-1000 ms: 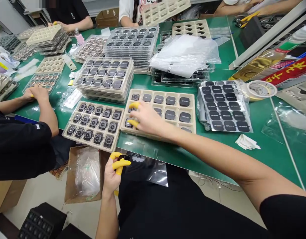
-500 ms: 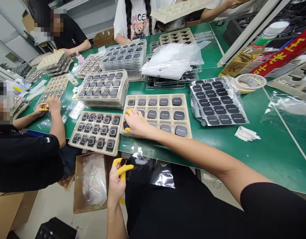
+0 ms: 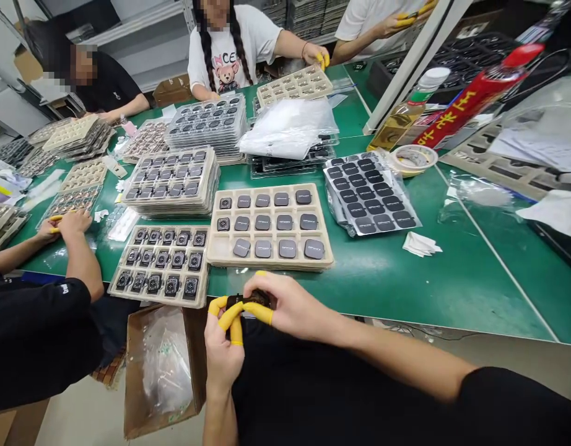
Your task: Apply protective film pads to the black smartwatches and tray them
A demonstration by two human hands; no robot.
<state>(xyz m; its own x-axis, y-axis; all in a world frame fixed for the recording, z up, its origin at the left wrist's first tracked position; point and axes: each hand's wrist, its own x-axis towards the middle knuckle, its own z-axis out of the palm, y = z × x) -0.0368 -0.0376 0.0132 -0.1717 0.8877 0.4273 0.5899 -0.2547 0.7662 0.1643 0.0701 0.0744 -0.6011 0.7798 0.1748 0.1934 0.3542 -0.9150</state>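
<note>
My left hand [image 3: 226, 347], with yellow finger covers, pinches a small dark part [image 3: 234, 301] at the table's front edge. Touching it from the right, my right hand [image 3: 285, 303] grips a dark watch body [image 3: 261, 298], partly covered by the fingers. Just beyond the hands lies a beige tray [image 3: 271, 257] with grey square covers and, in its left column, two bare watch bodies; the front left compartment holds nothing. Left of it, another beige tray [image 3: 202, 297] carries rows of dark watch bodies.
Stacked trays [image 3: 174, 207] stand behind. At right lie a sheet of black stickers [image 3: 371, 198], a tape roll [image 3: 413, 160] and a crumpled tissue [image 3: 421, 244]. A cardboard box [image 3: 132, 384] is below the table. Co-workers sit left and across.
My right hand has left the tray's front left compartment with the watch body and met my left hand. The view has shifted; across the table, a beige tray has been lowered.
</note>
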